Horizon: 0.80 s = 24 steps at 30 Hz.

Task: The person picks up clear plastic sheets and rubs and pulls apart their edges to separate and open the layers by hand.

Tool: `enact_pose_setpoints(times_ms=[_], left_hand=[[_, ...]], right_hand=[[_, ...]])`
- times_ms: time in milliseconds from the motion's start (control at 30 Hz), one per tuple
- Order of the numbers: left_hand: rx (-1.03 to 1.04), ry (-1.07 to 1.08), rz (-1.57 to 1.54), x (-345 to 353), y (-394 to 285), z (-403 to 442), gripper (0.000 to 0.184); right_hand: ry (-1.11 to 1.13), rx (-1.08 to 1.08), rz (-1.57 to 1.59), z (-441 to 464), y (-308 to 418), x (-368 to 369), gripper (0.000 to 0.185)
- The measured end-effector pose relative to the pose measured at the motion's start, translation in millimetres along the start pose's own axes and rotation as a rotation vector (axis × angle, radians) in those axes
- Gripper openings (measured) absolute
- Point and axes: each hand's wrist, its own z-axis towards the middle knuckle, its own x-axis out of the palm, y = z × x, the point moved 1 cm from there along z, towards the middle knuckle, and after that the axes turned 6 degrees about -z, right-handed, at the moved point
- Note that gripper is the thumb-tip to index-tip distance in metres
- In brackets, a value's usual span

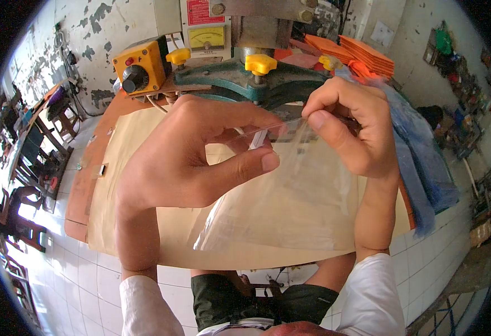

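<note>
At twelve o'clock from mid-view, just short of the teal metal clamp plate (217, 75) with chunky yellow plastic knobs (259, 64), holding up glossy, see-through plastic film (290, 201) by its upper edge. Pinching that edge between thumb and curled fingers with the right hand (357, 120), toward two o'clock. Curving the left hand (184, 157) round the film's other upper part, toward ten o'clock, thumb and forefinger spread apart; cannot tell whether gripping the film with the fingers behind. Showing between that thumb and forefinger: a small, narrow white piece (258, 139). Hanging, creased and shiny, down toward six o'clock, over the smooth tan sheet (116, 168) laid on the reddish-brown tabletop (80, 201). Noted between ten and eleven o'clock: a yellow control box (154, 61) with black dial (136, 78). Between one and two: stacked flat orange pieces (363, 53). Toward three, draped at the table edge: crumpled translucent blue sheeting (419, 151).
</note>
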Motion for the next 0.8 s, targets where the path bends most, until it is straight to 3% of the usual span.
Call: enact_pose_setpoints(times_ms=[100, 267, 600, 800], left_hand=[[-0.027, -0.03, 0.015, -1.3, -0.4, 1.4, 0.036], [0.139, -0.044, 0.131, -2.5, -3.0, 3.3, 0.039], [0.172, 0.031, 0.192, -5.3, 0.1, 3.5, 0.044], [0.11, -0.053, 0.093, 0.4, -0.7, 5.0, 0.045]], right_hand=[[-0.001, 0.007, 0.0, 0.0, 0.3, -0.2, 0.004], [-0.019, 0.012, 0.021, -0.8, 0.3, -3.0, 0.003], [-0.016, -0.006, 0.008, -0.3, 1.7, -4.7, 0.003], [0.012, -0.021, -0.006, -1.3, 0.2, -4.9, 0.003]])
